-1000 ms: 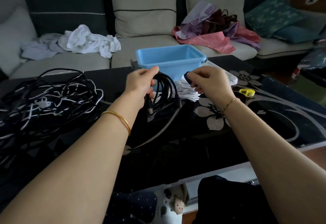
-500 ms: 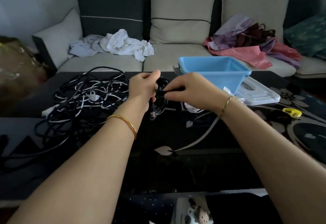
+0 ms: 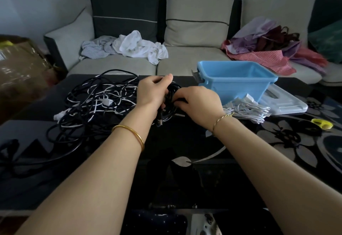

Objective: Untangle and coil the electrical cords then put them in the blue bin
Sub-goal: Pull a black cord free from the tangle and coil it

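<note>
Head view: your left hand (image 3: pixel 151 94) gripped the coiled black cord (image 3: pixel 171 95).
Right hand (image 3: pixel 199 103): pinched the same coil.
Blue bin (image 3: pixel 235 90): stood just beside, on the tabletop (image 3: pixel 185 142).

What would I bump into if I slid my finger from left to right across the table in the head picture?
Tangled cords → left hand → black cord coil, gripped by both hands → right hand → white cord bundle → yellow object.
</note>
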